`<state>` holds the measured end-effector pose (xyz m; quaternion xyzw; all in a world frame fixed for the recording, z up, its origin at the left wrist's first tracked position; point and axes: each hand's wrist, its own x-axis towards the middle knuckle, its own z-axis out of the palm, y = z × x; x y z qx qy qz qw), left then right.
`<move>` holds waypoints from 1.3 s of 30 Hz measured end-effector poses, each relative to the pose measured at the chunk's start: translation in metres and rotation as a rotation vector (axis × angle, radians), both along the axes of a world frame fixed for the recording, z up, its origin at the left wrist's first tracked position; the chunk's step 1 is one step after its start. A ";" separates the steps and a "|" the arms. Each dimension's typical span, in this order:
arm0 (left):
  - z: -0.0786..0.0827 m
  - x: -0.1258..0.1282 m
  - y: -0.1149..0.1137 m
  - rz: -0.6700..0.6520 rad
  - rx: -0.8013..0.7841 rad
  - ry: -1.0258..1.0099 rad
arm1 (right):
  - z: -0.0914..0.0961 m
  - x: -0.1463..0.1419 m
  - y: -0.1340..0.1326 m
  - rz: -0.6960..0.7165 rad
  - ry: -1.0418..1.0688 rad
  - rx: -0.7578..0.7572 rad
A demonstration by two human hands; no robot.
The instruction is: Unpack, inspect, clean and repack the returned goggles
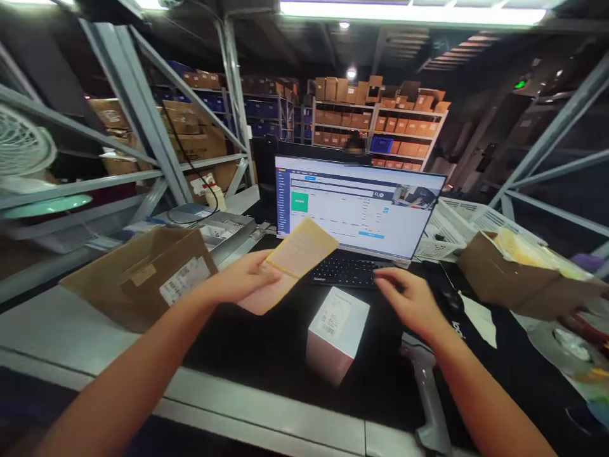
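Observation:
My left hand point(243, 277) is closed on a sheet of labels point(301, 249) with yellow edges, raised in front of the monitor point(354, 209). Below and to the right of the sheet, a white box point(343, 317) with a printed label on top stands on the black mat point(228, 346). Over the right end of the black keyboard point(340, 271) hovers my right hand point(413, 299), its fingers apart and slightly bent, with nothing in them. A grey handheld barcode scanner point(428, 393) lies beneath my right forearm.
An open cardboard box point(166, 279) stands at the left, another point(514, 273) with yellowish packing at the right. A dark mouse point(451, 301) and a paper slip point(478, 320) lie right of the keyboard. White plastic baskets point(447, 228) sit behind. Metal posts frame the bench.

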<state>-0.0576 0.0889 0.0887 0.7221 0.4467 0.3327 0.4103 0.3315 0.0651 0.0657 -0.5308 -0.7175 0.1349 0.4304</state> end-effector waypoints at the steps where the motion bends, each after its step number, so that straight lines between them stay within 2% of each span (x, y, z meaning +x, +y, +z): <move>1: 0.000 0.013 -0.003 -0.048 0.003 -0.038 | 0.006 -0.023 -0.004 0.087 -0.002 -0.033; 4: -0.003 0.045 0.001 -0.166 0.002 -0.151 | 0.015 -0.072 0.003 0.299 0.279 -0.067; 6: -0.005 0.058 0.008 -0.207 0.009 -0.197 | 0.016 -0.090 0.019 0.337 0.495 -0.041; 8: -0.008 0.066 0.016 -0.200 0.028 -0.244 | 0.017 -0.101 0.039 0.328 0.618 -0.035; 10: -0.012 0.069 0.025 -0.135 -0.014 -0.338 | 0.020 -0.110 0.058 0.289 0.621 -0.061; 15: -0.022 0.071 0.045 0.058 -0.380 -0.613 | 0.029 -0.125 0.093 0.228 0.416 -0.236; 17: -0.026 0.068 0.052 0.076 -0.461 -0.632 | 0.029 -0.124 0.100 0.236 0.364 -0.265; 19: -0.031 0.064 0.059 0.078 -0.487 -0.588 | 0.028 -0.119 0.103 0.193 0.331 -0.223; 22: -0.037 0.059 0.065 0.099 -0.369 -0.463 | 0.024 -0.112 0.098 0.114 0.315 -0.090; 25: -0.040 0.059 0.064 0.125 -0.153 -0.407 | 0.017 -0.111 0.090 0.120 0.311 -0.013; 27: -0.040 0.060 0.060 0.090 -0.072 -0.417 | 0.011 -0.113 0.087 0.139 0.316 0.006; 32: -0.036 0.065 0.049 -0.056 -0.054 -0.511 | -0.001 -0.112 0.084 0.144 0.359 0.028; 35: -0.036 0.066 0.047 -0.092 -0.051 -0.551 | 0.001 -0.109 0.081 0.111 0.364 0.083; 39: -0.038 0.064 0.045 -0.121 -0.024 -0.540 | 0.007 -0.108 0.074 0.141 0.354 0.113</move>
